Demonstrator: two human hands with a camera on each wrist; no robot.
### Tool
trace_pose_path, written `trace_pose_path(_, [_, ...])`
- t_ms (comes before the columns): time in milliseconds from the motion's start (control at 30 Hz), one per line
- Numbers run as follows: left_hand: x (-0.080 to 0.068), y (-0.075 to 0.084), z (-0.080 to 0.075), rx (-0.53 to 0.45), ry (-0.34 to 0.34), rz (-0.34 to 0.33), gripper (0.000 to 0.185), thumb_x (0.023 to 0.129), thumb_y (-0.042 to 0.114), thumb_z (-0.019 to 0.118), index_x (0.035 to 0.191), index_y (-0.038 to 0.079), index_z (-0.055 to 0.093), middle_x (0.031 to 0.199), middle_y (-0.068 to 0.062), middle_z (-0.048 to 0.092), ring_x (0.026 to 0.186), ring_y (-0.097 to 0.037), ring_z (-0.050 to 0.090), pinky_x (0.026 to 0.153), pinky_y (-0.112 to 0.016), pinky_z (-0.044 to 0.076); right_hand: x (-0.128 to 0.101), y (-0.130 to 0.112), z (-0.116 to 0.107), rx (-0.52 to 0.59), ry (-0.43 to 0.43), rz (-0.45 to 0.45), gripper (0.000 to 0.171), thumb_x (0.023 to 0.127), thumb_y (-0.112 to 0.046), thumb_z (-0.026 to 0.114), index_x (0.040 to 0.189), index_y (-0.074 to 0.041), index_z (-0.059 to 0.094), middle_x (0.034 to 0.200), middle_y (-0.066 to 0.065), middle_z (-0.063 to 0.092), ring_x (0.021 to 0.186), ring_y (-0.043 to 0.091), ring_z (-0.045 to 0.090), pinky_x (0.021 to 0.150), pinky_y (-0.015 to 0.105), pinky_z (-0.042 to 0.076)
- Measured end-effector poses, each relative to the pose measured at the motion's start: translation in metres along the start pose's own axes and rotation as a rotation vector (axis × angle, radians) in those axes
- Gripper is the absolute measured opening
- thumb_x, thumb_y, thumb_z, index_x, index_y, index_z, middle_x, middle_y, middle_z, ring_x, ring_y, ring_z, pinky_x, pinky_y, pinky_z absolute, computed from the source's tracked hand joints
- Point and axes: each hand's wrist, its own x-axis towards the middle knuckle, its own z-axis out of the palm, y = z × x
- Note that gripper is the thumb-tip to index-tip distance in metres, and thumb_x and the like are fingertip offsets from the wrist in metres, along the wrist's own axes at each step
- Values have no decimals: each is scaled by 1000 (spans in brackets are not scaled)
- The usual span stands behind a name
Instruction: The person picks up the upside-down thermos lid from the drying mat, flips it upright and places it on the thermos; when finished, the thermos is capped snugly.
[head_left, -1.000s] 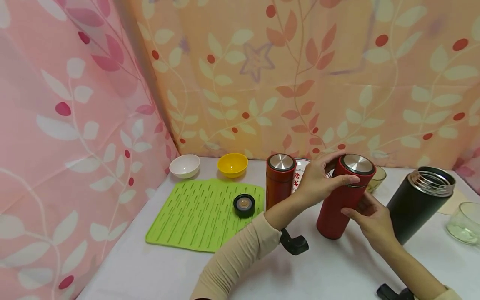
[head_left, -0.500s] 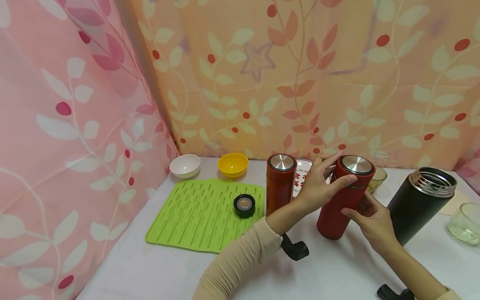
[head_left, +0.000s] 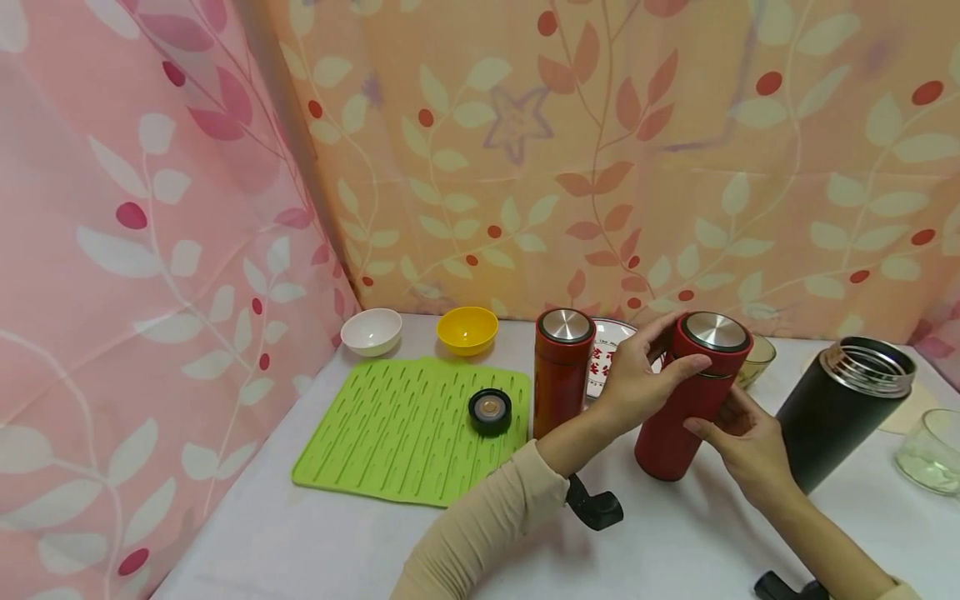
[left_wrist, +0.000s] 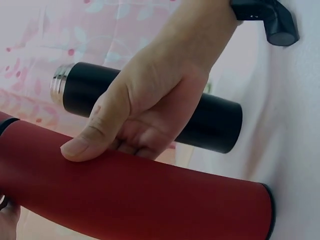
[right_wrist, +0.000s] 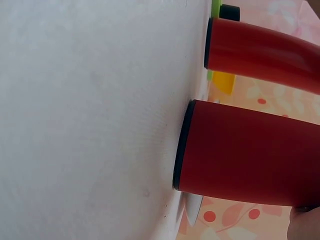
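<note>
The fingers of the left hand (head_left: 636, 382) wrap the neck of a red bottle (head_left: 677, 425), thumb across the front below the steel-topped lid; the fingers of the right hand (head_left: 750, 450) hold its body lower down. Its dark bottom edge is down at the white surface (head_left: 337, 550), which runs on from there toward the person. Just beside the right hand stands an open black bottle (head_left: 832, 425), leaving little sideways room; a clear glass (head_left: 930, 454) lies beyond. Behind are a white plate (head_left: 603, 350) and an amber glass (head_left: 757, 362). Past the left forearm, an orange-red bottle (head_left: 562, 367) stands near the right edge of a green mat (head_left: 390, 442) bearing a black lid (head_left: 490, 412). A white bowl (head_left: 371, 333) and yellow bowl (head_left: 467, 332) sit behind the mat's far edge, well apart from the hands.
</note>
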Motion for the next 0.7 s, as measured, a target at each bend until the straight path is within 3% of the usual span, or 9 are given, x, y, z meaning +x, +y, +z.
trace_pose_path(333, [4, -2, 7, 172, 69, 5, 63, 71, 14, 79, 127, 8, 49, 113, -1, 48, 102, 7, 49, 88, -9, 44, -1, 1, 0, -26, -2, 30, 64, 85, -6, 63, 142, -15, 34, 109, -28, 54, 97, -13, 54, 76, 3, 45])
trace_pose_path(567, [1, -3, 1, 94, -18, 27, 58, 82, 9, 68, 133, 4, 40, 126, -8, 51, 115, -2, 51, 98, -13, 39, 0, 0, -1, -59, 6, 17, 63, 85, -6, 63, 142, -14, 35, 108, -28, 55, 96, -13, 54, 76, 3, 45])
trace_pose_path(700, [0, -4, 3, 136, 10, 30, 61, 78, 11, 73, 130, 6, 42, 123, -5, 52, 112, 1, 50, 97, -12, 39, -1, 0, 0, -112, 4, 28, 63, 86, -10, 62, 142, -16, 34, 108, -31, 52, 96, -14, 53, 76, 3, 45])
